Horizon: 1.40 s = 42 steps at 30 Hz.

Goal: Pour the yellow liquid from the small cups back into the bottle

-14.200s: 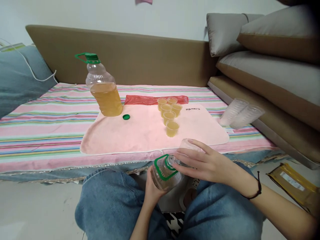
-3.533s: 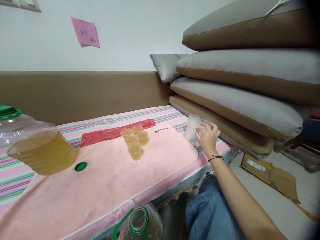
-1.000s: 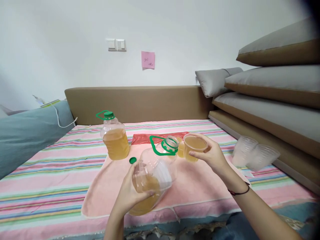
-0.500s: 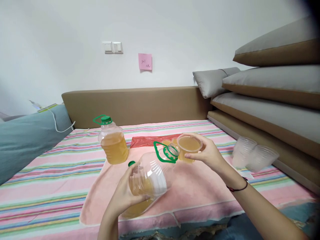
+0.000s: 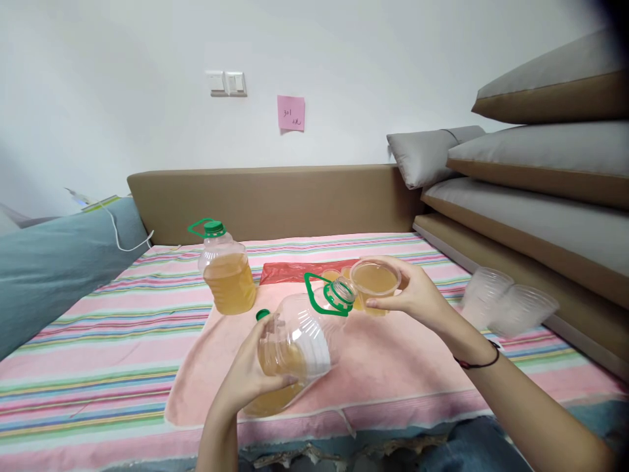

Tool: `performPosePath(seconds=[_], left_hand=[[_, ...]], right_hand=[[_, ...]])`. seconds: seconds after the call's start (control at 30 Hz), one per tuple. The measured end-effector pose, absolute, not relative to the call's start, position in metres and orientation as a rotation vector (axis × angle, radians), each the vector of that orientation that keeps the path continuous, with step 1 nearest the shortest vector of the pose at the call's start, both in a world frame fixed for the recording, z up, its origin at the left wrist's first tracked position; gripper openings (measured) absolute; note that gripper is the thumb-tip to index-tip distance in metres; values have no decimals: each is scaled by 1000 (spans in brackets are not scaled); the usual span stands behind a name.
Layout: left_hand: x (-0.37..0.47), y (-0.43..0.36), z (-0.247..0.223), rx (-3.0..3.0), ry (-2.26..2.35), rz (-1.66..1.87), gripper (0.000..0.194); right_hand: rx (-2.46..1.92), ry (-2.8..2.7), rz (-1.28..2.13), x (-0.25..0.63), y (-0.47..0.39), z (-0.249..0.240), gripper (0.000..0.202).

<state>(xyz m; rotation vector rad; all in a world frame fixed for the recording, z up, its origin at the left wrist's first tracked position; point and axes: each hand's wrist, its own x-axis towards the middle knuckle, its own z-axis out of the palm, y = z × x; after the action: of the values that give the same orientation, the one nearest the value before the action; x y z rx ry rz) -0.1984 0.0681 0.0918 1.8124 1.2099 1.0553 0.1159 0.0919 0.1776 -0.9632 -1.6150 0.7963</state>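
Observation:
My left hand (image 5: 253,373) is wrapped round the body of a clear plastic jug (image 5: 314,337) with a green carry handle. The jug tilts to the right, its mouth uncapped, and amber liquid lies low inside it. In my right hand (image 5: 410,288) is a clear plastic cup (image 5: 376,280), nearly full of the same liquid, close beside the jug's mouth. A green cap (image 5: 263,314) shows by my left fingers; whether they touch it I cannot tell. Behind the jug's neck, more cups of amber liquid (image 5: 333,275) are partly hidden.
A second jug (image 5: 228,282), green-capped, stands upright at the left on a pink towel (image 5: 393,367). Red plastic (image 5: 282,273) lies behind. Stacks of clear cups (image 5: 523,308) lie at the right, near piled cushions (image 5: 535,203). A striped sheet (image 5: 113,347) covers the bed.
The whole view has shifted slightly, so things sit a little higher and further right. Both hands keep their holds on the jug and the cup.

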Motion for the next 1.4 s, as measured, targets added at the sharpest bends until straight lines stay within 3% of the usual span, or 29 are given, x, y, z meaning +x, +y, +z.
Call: performPosePath(seconds=[1.4], left_hand=[[-217,64,76,1725,1088,1157,97]], right_hand=[[-1140,-2136,648,86,86,253,56]])
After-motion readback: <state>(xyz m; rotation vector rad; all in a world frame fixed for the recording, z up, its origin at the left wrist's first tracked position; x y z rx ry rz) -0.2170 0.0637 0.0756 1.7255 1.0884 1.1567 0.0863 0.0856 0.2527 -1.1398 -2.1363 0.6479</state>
